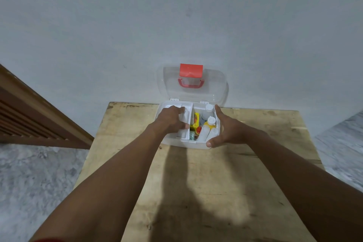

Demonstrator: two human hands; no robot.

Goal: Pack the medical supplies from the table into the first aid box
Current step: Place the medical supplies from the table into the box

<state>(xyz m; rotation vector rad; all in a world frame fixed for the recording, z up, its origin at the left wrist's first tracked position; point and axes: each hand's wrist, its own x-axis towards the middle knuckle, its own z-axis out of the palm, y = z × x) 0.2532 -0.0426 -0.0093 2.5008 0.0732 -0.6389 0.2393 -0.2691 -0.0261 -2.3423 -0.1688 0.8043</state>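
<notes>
A white first aid box (196, 145) stands open at the far edge of the wooden table (206, 182). Its clear lid (214, 88), with a red latch and handle, leans back against the wall. Inside the right half lie a yellow carton (195, 123), white bottles (208, 111) and white tubes (205, 133). A white inner tray (186, 108) covers the left half. My left hand (172, 121) rests on that tray, fingers curled over its right edge. My right hand (225, 127) grips the box's right wall, thumb at the front corner.
A grey wall stands directly behind the box. A brown wooden slatted door or frame (29, 112) is at the left. Grey mottled floor (39, 173) shows on both sides of the table.
</notes>
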